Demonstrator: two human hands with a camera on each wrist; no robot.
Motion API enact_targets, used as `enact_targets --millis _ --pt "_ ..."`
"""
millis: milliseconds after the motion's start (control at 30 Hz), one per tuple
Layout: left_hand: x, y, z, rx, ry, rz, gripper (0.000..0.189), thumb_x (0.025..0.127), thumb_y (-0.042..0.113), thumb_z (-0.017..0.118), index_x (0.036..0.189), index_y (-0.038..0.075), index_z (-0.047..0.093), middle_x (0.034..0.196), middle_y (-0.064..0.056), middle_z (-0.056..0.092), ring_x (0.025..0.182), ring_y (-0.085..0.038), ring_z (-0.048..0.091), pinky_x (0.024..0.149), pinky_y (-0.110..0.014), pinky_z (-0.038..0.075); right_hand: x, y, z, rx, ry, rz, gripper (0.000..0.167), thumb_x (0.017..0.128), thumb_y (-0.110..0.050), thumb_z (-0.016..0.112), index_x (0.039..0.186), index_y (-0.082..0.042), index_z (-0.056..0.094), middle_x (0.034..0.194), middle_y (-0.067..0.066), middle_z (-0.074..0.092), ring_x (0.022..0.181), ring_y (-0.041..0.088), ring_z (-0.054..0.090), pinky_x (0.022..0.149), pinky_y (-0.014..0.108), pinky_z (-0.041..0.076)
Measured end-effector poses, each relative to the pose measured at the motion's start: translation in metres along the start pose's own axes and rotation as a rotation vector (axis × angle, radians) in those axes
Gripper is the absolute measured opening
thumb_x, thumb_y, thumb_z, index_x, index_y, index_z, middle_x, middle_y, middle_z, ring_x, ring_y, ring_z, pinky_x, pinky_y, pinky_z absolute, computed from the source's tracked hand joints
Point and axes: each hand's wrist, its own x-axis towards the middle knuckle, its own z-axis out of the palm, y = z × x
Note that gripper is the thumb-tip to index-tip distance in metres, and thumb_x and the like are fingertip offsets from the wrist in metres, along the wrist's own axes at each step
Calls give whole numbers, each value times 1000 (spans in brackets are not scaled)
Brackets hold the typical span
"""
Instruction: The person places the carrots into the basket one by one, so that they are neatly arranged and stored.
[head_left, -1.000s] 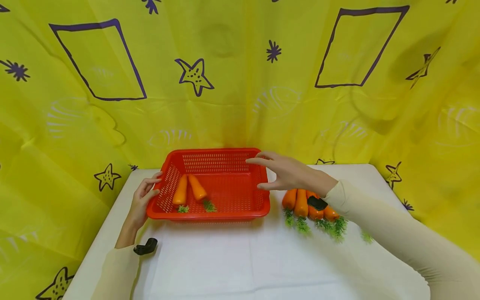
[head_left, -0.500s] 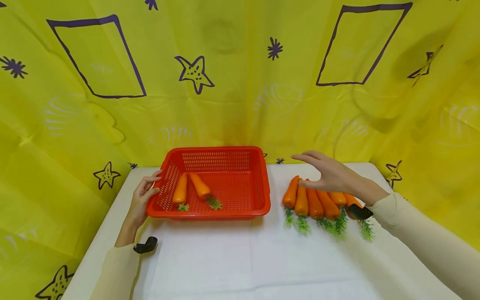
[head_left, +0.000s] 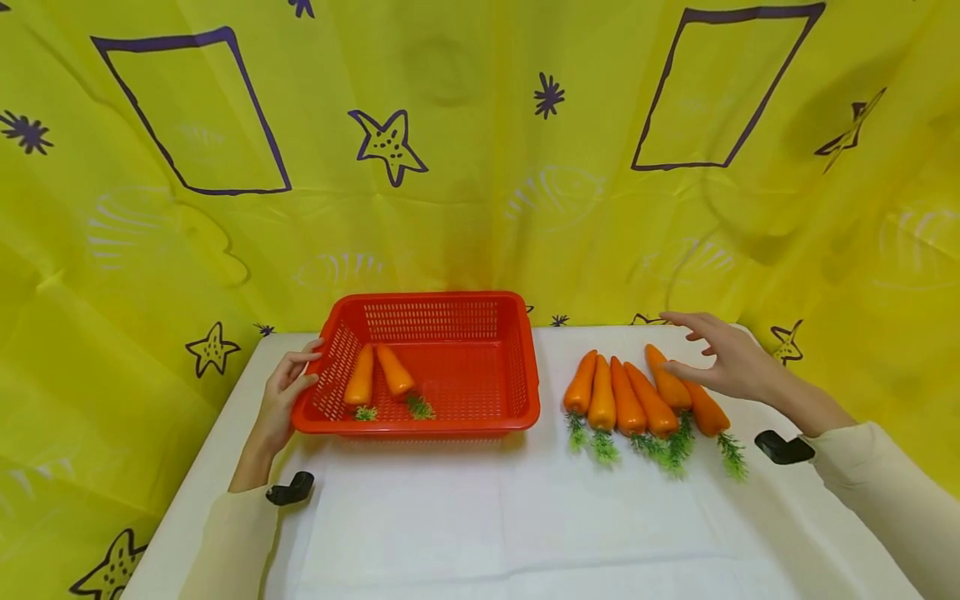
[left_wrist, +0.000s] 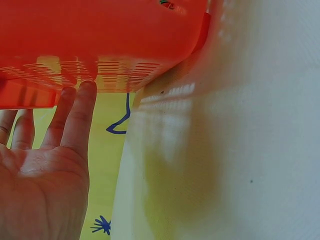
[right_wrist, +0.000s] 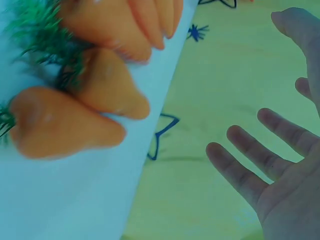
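Two carrots (head_left: 394,373) in basket (head_left: 420,428); six carrots (head_left: 602,396) apparently left, on tabletop (head_left: 450,517); right grip (head_left: 731,360) wide, holding nothing, near those six; left grip (head_left: 279,393) also wide, touching basket's side.

From my station I get a head view looking forward and down over the table (head_left: 450,517), covering the left hand (head_left: 285,392), right hand (head_left: 727,360) and curtain (head_left: 465,242) behind. The left wrist view sits low and close to the basket (head_left: 465,375), rolled so the table stands at frame right. The right wrist view faces the carrots (head_left: 628,400) at close range, table at frame left. The head and left wrist views share the basket; head and right wrist, the carrots.
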Motion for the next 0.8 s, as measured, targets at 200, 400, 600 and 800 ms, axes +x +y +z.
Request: enact_targets --millis 200,400,600,800 --pt "0 -1 -1 1 8 13 26 106 1 48 130 -10 48 161 -9 39 143 -14 39 100 -23 50 -12 11 1 31 -17 78 73 88 -20 82 151 -4 47 133 23 59 101 41 67 74 54 60" --pt "-1 -1 -2 -21 0 16 27 106 1 48 130 -10 48 161 -9 40 142 -11 40 101 -23 50 -18 20 5 67 -54 139 72 91 -23 80 152 -3 45 132 25 59 102 44 67 72 47 61" --pt "-1 -1 -1 -31 -2 13 27 106 1 48 131 -10 48 161 -8 40 143 -11 40 100 -24 50 -22 37 8 155 -183 257 70 97 -28 72 154 -4 39 138 32 54 105 47 66 75 49 61" --pt "0 -1 0 -13 -1 11 27 106 2 48 130 -9 48 162 -9 38 140 -11 42 99 -24 52 -27 51 10 362 -384 401 74 101 -26 67 158 -1 27 146 42 37 100 39 70 73 43 62"
